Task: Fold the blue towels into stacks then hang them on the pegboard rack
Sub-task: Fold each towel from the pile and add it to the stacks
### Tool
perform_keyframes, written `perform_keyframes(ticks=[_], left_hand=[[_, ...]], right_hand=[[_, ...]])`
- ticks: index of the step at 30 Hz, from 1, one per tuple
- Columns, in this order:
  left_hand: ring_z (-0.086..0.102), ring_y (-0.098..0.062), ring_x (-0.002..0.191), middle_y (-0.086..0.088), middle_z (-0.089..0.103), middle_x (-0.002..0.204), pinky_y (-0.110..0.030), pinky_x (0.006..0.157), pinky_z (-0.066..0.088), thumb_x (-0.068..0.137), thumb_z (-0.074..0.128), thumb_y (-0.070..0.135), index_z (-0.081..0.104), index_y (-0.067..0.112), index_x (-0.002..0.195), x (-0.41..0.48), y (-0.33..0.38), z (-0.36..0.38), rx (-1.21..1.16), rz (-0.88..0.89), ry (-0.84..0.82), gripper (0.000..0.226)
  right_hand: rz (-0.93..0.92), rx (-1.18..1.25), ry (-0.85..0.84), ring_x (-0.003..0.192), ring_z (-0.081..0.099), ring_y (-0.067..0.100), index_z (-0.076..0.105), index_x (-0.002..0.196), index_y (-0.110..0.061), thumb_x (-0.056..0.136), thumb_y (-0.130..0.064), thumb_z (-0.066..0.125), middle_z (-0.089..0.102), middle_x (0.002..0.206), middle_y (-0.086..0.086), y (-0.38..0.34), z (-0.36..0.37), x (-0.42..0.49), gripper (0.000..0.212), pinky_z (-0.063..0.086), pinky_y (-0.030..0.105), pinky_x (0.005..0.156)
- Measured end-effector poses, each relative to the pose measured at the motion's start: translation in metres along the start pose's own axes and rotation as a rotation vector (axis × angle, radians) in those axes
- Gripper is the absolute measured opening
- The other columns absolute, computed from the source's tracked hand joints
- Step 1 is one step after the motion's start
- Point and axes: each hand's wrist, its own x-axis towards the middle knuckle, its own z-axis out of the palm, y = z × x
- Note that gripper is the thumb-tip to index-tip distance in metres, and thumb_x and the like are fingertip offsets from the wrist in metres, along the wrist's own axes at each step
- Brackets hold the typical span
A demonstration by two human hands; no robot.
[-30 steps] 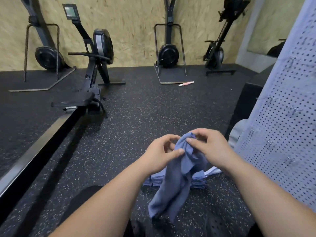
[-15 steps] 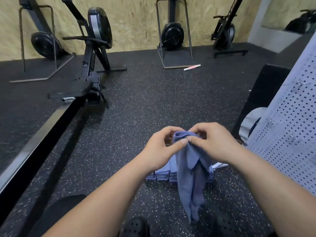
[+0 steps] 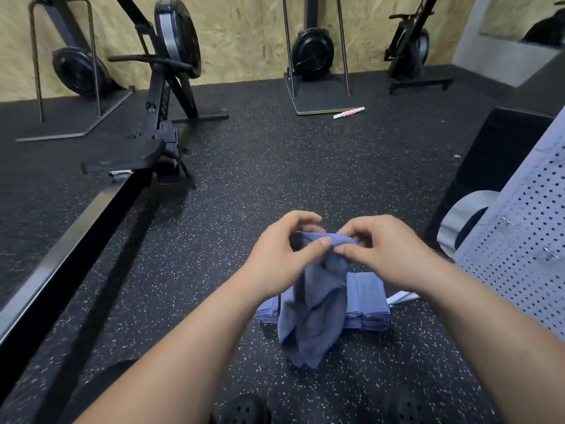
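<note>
A crumpled blue towel (image 3: pixel 312 316) hangs from both my hands above the floor. My left hand (image 3: pixel 281 255) pinches its top edge between thumb and fingers. My right hand (image 3: pixel 385 252) pinches the same edge just to the right, thumbs nearly touching. Behind the hanging towel, folded blue towels (image 3: pixel 367 304) lie stacked on the dark speckled floor, partly hidden. The white pegboard rack (image 3: pixel 526 258) with small metal hooks stands at the right edge.
A rowing machine (image 3: pixel 159 123) with its long rail runs down the left. More machines stand against the far wooden wall. A pink and white roller (image 3: pixel 348 112) lies on the floor. A black box (image 3: pixel 489 166) and a grey curved object (image 3: pixel 458 221) sit by the pegboard.
The view has tilted down and the towel now hangs straighter. My hands stay together on its top edge, shifted slightly along it.
</note>
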Motion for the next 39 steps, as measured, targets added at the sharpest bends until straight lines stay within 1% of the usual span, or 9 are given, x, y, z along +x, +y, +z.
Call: perform_keyframes(ticks=[4, 7, 12, 17, 23, 29, 34, 36, 39], left_hand=[[0.073, -0.010, 0.086, 0.011, 0.079, 0.092, -0.036, 0.081, 0.057, 0.094, 0.079, 0.033, 0.078, 0.030, 0.103, 0.000, 0.003, 0.002, 0.153, 0.079, -0.036, 0.010], [0.062, -0.006, 0.070, 0.010, 0.076, 0.081, -0.028, 0.069, 0.049, 0.097, 0.078, 0.025, 0.079, 0.024, 0.094, 0.001, 0.007, -0.003, 0.078, 0.072, 0.057, 0.003], [0.059, -0.013, 0.073, 0.002, 0.072, 0.080, -0.034, 0.069, 0.050, 0.099, 0.074, 0.018, 0.075, 0.019, 0.095, -0.001, 0.011, -0.006, -0.054, 0.005, 0.101, 0.005], [0.064, -0.018, 0.084, -0.015, 0.078, 0.097, -0.043, 0.078, 0.056, 0.094, 0.079, 0.032, 0.077, 0.022, 0.106, -0.005, 0.007, -0.007, -0.087, -0.009, -0.067, 0.016], [0.052, -0.005, 0.064, 0.013, 0.065, 0.069, -0.023, 0.063, 0.043, 0.098, 0.077, 0.023, 0.077, 0.020, 0.093, -0.005, 0.007, -0.010, 0.047, 0.033, -0.048, 0.006], [0.052, -0.004, 0.066, 0.015, 0.063, 0.070, -0.024, 0.065, 0.043, 0.099, 0.074, 0.022, 0.074, 0.022, 0.089, 0.004, 0.014, -0.026, 0.039, 0.057, 0.373, 0.009], [0.060, 0.002, 0.071, 0.011, 0.072, 0.081, -0.033, 0.077, 0.054, 0.097, 0.072, 0.024, 0.073, 0.023, 0.089, 0.014, 0.004, -0.064, 0.034, -0.018, 0.763, 0.009], [0.062, -0.001, 0.071, 0.009, 0.073, 0.080, -0.037, 0.081, 0.056, 0.095, 0.073, 0.024, 0.073, 0.023, 0.088, 0.015, -0.001, -0.066, 0.105, -0.066, 0.700, 0.007], [0.058, -0.010, 0.066, 0.004, 0.070, 0.073, -0.036, 0.073, 0.052, 0.094, 0.076, 0.019, 0.076, 0.026, 0.101, 0.010, 0.001, -0.048, 0.106, -0.063, 0.374, 0.010]], right_hand=[[-0.032, -0.002, 0.028, 0.066, 0.067, 0.004, 0.076, 0.085, -0.033, 0.089, -0.030, 0.081, 0.073, 0.073, -0.015, -0.003, 0.011, -0.002, 0.007, 0.051, 0.020, 0.063], [0.021, 0.149, 0.054, 0.064, 0.064, 0.009, 0.077, 0.087, -0.028, 0.090, -0.029, 0.082, 0.076, 0.077, -0.006, 0.004, 0.012, 0.000, 0.006, 0.051, 0.025, 0.064], [0.089, 0.409, -0.003, 0.064, 0.047, 0.016, 0.069, 0.096, -0.022, 0.102, -0.024, 0.069, 0.066, 0.070, 0.002, 0.002, 0.015, -0.001, 0.006, 0.039, 0.034, 0.064], [-0.034, 0.222, 0.022, 0.059, 0.055, 0.008, 0.071, 0.091, -0.026, 0.096, -0.024, 0.075, 0.071, 0.073, 0.000, -0.004, 0.019, -0.004, 0.007, 0.047, 0.029, 0.062], [-0.026, 0.161, -0.001, 0.058, 0.059, 0.002, 0.074, 0.087, -0.025, 0.093, -0.027, 0.079, 0.074, 0.072, -0.009, -0.005, 0.020, -0.006, 0.009, 0.048, 0.021, 0.061], [0.010, 0.301, -0.098, 0.067, 0.056, 0.013, 0.075, 0.092, -0.022, 0.100, -0.028, 0.073, 0.074, 0.081, 0.010, 0.002, 0.007, -0.005, 0.010, 0.047, 0.033, 0.068], [0.053, 0.147, 0.015, 0.057, 0.052, 0.009, 0.075, 0.087, -0.023, 0.096, -0.030, 0.077, 0.070, 0.070, 0.000, 0.021, -0.017, -0.002, 0.011, 0.046, 0.030, 0.062], [0.057, 0.089, 0.068, 0.056, 0.053, 0.007, 0.075, 0.085, -0.025, 0.094, -0.032, 0.078, 0.069, 0.067, -0.004, 0.027, -0.020, -0.002, 0.012, 0.045, 0.030, 0.064], [0.036, 0.078, 0.081, 0.054, 0.052, 0.005, 0.073, 0.084, -0.028, 0.094, -0.033, 0.077, 0.065, 0.063, -0.010, 0.022, -0.015, -0.004, 0.012, 0.044, 0.029, 0.062]])
